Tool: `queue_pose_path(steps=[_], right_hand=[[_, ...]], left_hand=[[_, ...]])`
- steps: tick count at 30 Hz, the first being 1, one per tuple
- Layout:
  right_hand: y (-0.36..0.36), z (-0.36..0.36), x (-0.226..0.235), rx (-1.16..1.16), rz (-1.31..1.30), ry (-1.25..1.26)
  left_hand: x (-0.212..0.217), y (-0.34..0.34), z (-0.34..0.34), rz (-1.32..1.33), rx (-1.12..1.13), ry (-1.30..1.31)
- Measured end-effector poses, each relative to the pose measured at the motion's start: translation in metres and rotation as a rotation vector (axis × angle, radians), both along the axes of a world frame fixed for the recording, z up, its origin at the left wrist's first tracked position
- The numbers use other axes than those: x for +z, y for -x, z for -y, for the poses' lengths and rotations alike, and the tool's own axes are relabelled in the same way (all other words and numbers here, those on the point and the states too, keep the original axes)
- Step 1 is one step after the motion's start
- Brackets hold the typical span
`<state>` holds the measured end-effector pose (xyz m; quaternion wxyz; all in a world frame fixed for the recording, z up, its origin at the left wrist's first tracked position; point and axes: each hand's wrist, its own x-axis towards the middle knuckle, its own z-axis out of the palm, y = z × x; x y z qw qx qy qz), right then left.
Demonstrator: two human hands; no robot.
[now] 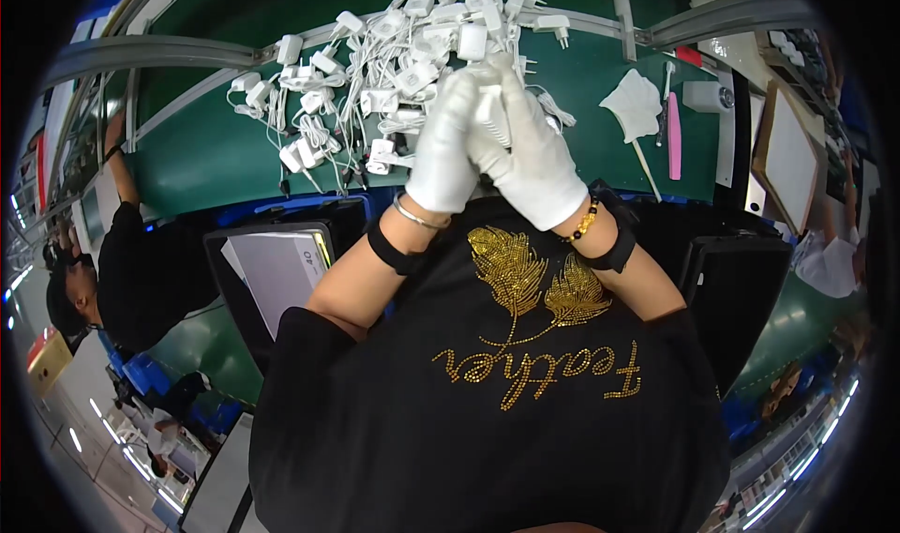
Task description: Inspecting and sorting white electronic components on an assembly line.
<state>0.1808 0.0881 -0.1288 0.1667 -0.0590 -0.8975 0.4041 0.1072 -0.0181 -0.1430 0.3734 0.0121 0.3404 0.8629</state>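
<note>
My left hand (446, 149) and my right hand (532, 163), both in white gloves, come together over the near side of the green bench. Between them they grip a white power adapter (492, 116); its ribbed side shows beside the right thumb, and the gloves cover the rest. Fingers of both hands are closed round it. Just beyond and to the left lies a heap of white plug adapters (412, 75) with coiled white cables. One adapter (382, 156) rests close to the left wrist.
Right of my hands lie a white fan-shaped piece on a stick (633, 106), a pink strip (674, 137) and a brush (667, 92). A metal rail (586, 25) crosses behind the heap. Black bins (272, 270) flank me. Another person (131, 275) works at left.
</note>
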Motion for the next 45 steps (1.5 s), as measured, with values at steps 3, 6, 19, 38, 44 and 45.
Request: queue_pose_path(steps=[3, 6, 19, 38, 44, 45], right_hand=[[0.0, -0.021, 0.009, 0.051, -0.042, 0.822], [0.002, -0.039, 0.027, 0.043, -0.14, 1.44], [-0.016, -0.054, 0.05, 0.029, -0.279, 2.01], [-0.058, -0.086, 0.031, 0.112, -0.457, 2.016], [-0.073, -0.106, 0.024, -0.154, -0.51, 1.937], [-0.075, -0.111, 0.019, -0.163, -0.529, 1.938]], left_hand=[[0.0, -0.007, -0.009, -0.303, 0.061, 0.214], [0.008, -0.008, -0.012, -0.811, 0.125, 0.527], [-0.004, 0.047, -0.037, -1.448, 0.476, 0.662], [-0.002, 0.059, -0.062, -1.574, 0.344, 0.62], [-0.017, 0.058, -0.06, -1.782, -0.891, 1.298], [-0.016, 0.056, -0.061, -1.775, -0.872, 1.25]])
